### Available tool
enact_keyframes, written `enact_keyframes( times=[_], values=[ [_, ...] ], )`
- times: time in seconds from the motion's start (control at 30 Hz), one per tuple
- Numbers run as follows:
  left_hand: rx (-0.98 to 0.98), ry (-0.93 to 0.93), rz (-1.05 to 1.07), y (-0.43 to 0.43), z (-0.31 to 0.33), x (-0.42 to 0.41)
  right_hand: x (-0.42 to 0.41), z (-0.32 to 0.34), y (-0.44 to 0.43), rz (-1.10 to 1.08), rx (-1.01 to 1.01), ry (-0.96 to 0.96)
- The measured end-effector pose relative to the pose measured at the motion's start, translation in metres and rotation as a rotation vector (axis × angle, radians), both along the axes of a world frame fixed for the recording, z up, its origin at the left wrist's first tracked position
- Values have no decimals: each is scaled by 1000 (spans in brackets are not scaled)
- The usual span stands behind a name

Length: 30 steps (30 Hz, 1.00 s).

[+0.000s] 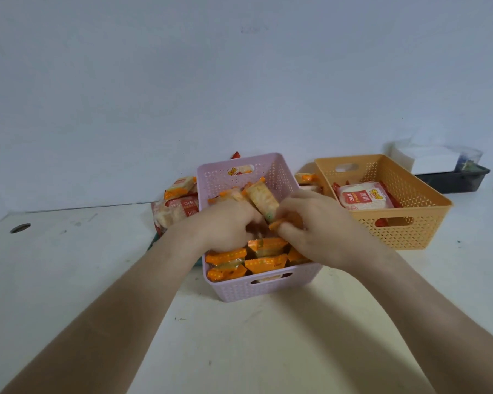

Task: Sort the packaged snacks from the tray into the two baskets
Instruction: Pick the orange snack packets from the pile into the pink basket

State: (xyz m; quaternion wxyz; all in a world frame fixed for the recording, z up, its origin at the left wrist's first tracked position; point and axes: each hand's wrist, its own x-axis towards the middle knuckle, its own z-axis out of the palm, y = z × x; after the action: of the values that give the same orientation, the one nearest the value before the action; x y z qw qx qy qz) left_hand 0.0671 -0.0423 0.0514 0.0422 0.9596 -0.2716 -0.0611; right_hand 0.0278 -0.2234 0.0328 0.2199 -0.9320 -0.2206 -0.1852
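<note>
A lilac basket (268, 288) stands in the middle, packed with several orange snack packs (265, 263) standing in rows. Both hands reach into it. My left hand (225, 226) is closed on orange packs inside the basket. My right hand (316, 223) grips an orange-ended pack (264, 201) that tilts up between the two hands. An orange basket (421, 211) to the right holds a white-and-red snack pack (363, 197). More packs (177, 206) lie heaped left of and behind the lilac basket; the tray under them is mostly hidden.
A dark tray (456, 180) with a white box (430, 160) sits at the far right by the wall. A round hole (20, 228) is in the white tabletop at the left. The wall rises close behind the baskets.
</note>
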Motion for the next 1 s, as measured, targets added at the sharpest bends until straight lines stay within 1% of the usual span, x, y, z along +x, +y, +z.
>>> enact_keyframes(
  times=[0.07, 0.17, 0.2, 0.27, 0.37, 0.47, 0.53, 0.67, 0.77, 0.8, 0.87, 1.0],
  values=[
    [62, 61, -3, -4, 5, -4, -1, -2, 2, -37, -71, 7],
    [188, 124, -4, -6, 7, -4, -4, -5, 7, -81, -262, 4],
    [208, 143, -7, -7, 7, -4, -5, -6, 9, -86, -291, 0],
    [223, 162, 7, -7, 5, -2, -6, -9, 11, -67, -254, -14],
    [272, 142, 26, -9, 6, 0, -6, -9, 13, 45, -212, -69],
    [260, 107, 8, -11, 9, -3, -8, -9, 13, 123, -190, -46],
    [204, 53, -22, -8, 10, -3, -10, -11, 13, 131, -183, -40],
    [85, -156, 15, 0, 19, -7, -10, -11, 14, 97, -203, -30],
    [-107, -287, 52, 16, 26, -18, -10, -10, 17, 110, -183, -7],
    [-144, -326, 57, 22, 26, -22, -12, -9, 16, 113, -180, 4],
    [-110, -366, 41, 33, 22, -33, -13, -7, 16, 126, -174, 24],
    [-30, -374, 44, 40, 7, -45, -14, -6, 15, 143, -182, 20]
  ],
)
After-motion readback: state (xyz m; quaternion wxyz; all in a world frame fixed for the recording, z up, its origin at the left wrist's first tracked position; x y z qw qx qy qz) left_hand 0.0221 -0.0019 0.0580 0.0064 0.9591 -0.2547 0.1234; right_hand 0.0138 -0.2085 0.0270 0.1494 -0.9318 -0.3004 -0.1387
